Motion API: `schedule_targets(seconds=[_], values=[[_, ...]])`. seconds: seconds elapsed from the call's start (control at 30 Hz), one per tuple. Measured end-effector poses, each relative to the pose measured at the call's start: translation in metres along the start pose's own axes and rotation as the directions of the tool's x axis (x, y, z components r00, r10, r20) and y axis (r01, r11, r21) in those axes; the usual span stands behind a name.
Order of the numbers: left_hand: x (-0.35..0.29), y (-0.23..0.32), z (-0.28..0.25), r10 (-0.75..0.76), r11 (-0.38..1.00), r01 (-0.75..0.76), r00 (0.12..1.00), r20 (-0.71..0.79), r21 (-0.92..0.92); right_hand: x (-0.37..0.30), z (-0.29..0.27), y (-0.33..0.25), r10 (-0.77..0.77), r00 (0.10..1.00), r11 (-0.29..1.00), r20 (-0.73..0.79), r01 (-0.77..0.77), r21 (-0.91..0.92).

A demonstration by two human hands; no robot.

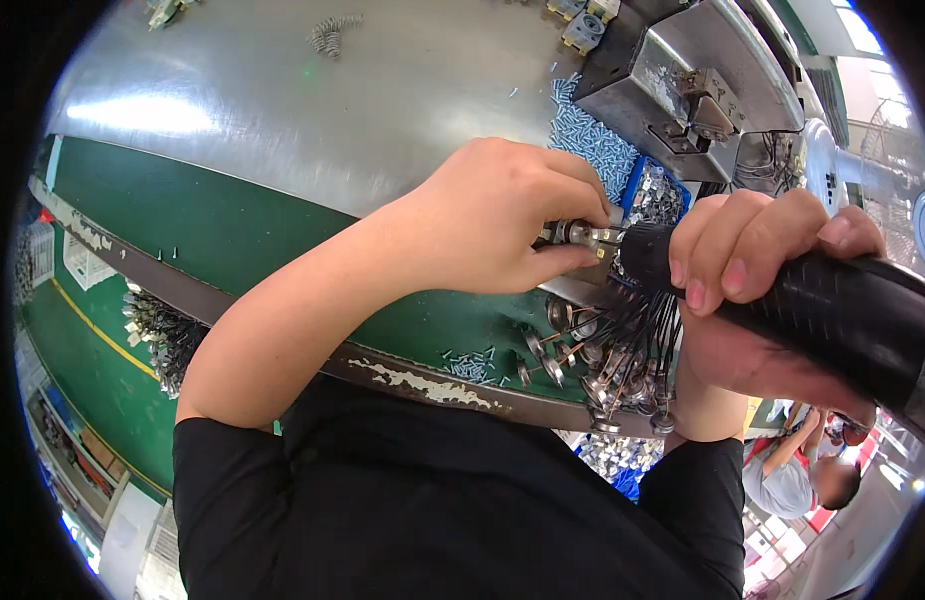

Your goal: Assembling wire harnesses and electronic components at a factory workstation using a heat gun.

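Note:
My left hand is closed around a small metal part with a round end, over the edge of the steel plate. The fingers hide most of that part. My right hand wraps round a thick black powered screwdriver, which lies nearly level. Its ribbed black nose points at the part in my left hand. Whether the bit touches the part I cannot tell. Just below the nose lies a bunch of round metal parts with black wires.
Blue-silver screws are heaped beyond my hands, beside a blue tray of small metal pieces. A steel fixture stands at the far right. Loose screws lie near the table edge. A coiled spring rests far off. Another person sits at right.

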State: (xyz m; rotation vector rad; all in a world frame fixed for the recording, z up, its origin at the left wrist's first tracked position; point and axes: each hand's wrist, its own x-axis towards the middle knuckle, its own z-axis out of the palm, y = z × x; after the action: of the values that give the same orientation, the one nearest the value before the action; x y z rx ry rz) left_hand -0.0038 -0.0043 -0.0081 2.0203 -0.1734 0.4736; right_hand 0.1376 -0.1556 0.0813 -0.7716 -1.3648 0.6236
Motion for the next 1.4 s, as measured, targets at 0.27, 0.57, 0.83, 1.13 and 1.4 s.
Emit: schedule_targets(seconds=[0.27,0.57,0.83,1.13,1.4], values=[[0.004,0.008,-0.004,0.021,1.0,-0.021,0.999,0.039,-0.006,0.024,-0.01,-0.027,-0.035,0.991,0.996,-0.126,0.045,0.08],[0.008,0.013,-0.004,0.002,1.0,-0.001,0.998,0.066,-0.013,0.052,-0.065,-0.03,-0.112,0.749,0.907,-0.653,-0.191,-0.375],[0.01,0.012,-0.006,-0.012,1.0,0.014,0.997,0.08,-0.023,0.056,-0.078,-0.015,-0.101,0.698,0.92,-0.708,-0.205,-0.334],[0.011,0.01,-0.007,-0.002,1.0,0.004,0.997,0.074,-0.028,0.058,-0.078,-0.008,-0.068,0.727,0.927,-0.683,-0.206,-0.312],[0.009,0.011,-0.005,0.008,1.0,-0.006,0.997,0.071,-0.025,0.05,-0.081,-0.006,-0.052,0.76,0.964,-0.648,-0.131,-0.23]])
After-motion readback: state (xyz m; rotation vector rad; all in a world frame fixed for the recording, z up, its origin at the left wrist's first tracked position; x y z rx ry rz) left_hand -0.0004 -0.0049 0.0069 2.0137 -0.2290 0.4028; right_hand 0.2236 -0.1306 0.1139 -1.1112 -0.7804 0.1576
